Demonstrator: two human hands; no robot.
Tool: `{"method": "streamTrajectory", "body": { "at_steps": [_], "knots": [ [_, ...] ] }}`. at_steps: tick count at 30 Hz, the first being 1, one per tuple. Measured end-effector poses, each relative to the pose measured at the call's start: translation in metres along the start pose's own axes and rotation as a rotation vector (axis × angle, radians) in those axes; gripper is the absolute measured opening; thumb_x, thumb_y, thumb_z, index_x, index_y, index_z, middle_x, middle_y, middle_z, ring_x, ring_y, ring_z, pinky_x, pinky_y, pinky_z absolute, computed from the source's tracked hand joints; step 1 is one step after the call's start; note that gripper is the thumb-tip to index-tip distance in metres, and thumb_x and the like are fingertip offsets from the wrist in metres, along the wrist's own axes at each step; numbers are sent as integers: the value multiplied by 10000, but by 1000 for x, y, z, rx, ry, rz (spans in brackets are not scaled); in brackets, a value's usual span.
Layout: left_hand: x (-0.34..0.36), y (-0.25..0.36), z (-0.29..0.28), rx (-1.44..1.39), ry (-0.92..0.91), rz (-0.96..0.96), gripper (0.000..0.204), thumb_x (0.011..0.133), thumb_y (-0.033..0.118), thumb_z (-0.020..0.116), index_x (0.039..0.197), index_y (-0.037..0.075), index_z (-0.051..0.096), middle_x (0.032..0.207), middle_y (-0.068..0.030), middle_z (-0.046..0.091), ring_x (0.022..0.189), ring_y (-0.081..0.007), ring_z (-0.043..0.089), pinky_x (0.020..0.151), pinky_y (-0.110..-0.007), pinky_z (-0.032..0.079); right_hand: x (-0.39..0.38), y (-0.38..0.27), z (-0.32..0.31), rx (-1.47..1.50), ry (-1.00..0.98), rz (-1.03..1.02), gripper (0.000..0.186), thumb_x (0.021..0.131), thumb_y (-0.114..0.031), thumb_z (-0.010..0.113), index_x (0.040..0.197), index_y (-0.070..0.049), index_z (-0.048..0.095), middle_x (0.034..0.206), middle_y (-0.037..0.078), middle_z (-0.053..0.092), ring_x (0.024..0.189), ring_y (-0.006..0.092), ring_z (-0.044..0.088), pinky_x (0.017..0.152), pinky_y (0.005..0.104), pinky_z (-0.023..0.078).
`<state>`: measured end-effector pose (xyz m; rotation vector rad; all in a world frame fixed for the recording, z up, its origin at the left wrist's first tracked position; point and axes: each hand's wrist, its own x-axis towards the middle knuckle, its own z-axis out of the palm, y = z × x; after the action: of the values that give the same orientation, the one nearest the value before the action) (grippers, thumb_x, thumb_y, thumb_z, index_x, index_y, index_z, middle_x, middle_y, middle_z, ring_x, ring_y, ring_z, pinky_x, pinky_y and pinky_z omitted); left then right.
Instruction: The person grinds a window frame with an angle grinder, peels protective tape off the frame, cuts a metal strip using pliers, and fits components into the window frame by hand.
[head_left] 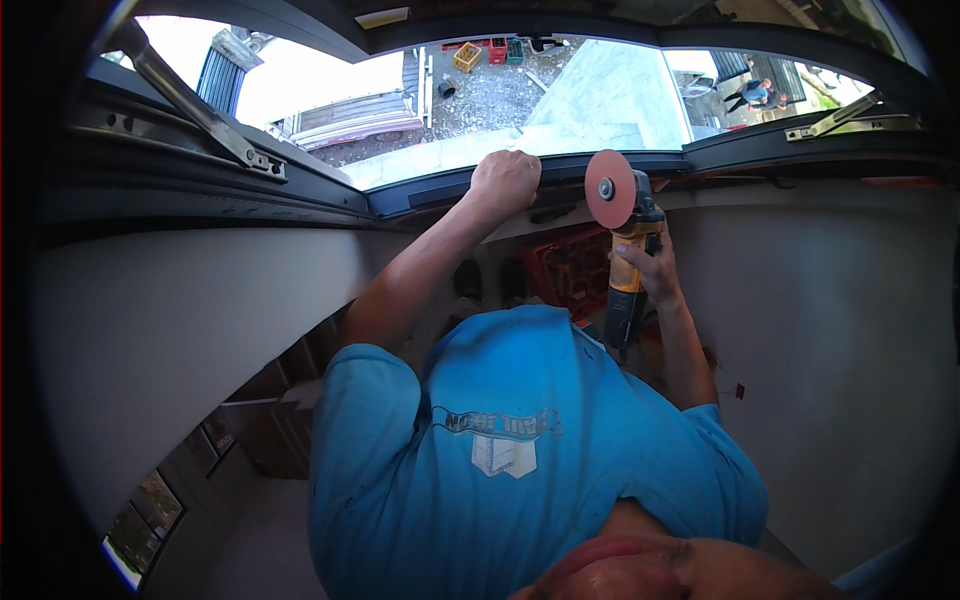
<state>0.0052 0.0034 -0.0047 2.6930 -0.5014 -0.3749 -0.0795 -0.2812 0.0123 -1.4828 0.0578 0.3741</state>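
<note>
My right hand (650, 262) is wrapped around the yellow and black body of an angle grinder (626, 262). The grinder stands nearly upright, its reddish disc (609, 188) at the top beside the window's lower frame. At the middle of that dark window frame (430, 196), my left hand (505, 183) is closed in a fist on or just over the sill edge. Its fingers curl away from view, so whatever they may hold is hidden.
Metal stay arms (205, 110) join the window frame at left and right. Below my hands, a red case (570, 268) lies on the floor. White walls (220, 300) flank me. Outside, far down, are crates (467, 57), gravel and a person (757, 95).
</note>
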Motion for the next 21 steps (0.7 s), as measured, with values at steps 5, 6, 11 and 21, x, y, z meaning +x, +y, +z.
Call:
{"method": "streamTrajectory", "body": {
  "at_steps": [5, 6, 11, 21],
  "knots": [
    [-1, -9, -3, -4, -31, 0, 263, 795, 237, 768, 928, 14, 722, 929, -202, 729, 918, -365, 716, 835, -465, 565, 0, 2, 1, -103, 41, -37, 739, 783, -34, 761, 1426, -73, 399, 1129, 68, 596, 1011, 162, 614, 907, 328, 525],
    [1, -8, -5, -4, -34, 0, 267, 795, 240, 769, 927, 13, 722, 926, -202, 729, 915, -365, 716, 834, -465, 565, 0, 1, 1, -132, 19, -40, 740, 780, -35, 766, 1422, -74, 401, 1128, 67, 596, 1022, 161, 609, 925, 330, 513],
    [8, 9, -10, 20, -20, 10, 273, 796, 248, 770, 926, 12, 721, 914, -201, 729, 909, -363, 716, 833, -463, 564, 0, -4, 5, -92, -21, -25, 747, 777, -41, 774, 1422, -79, 399, 1151, 63, 589, 1059, 158, 592, 946, 328, 495],
    [8, 13, -8, 70, 26, 32, 163, 829, 159, 683, 906, 23, 732, 926, -182, 739, 893, -336, 731, 785, -443, 581, 2, -5, 12, -140, -38, -76, 743, 786, -49, 769, 1424, -84, 389, 1139, 68, 593, 1035, 157, 601, 920, 323, 509]
  ]
}}
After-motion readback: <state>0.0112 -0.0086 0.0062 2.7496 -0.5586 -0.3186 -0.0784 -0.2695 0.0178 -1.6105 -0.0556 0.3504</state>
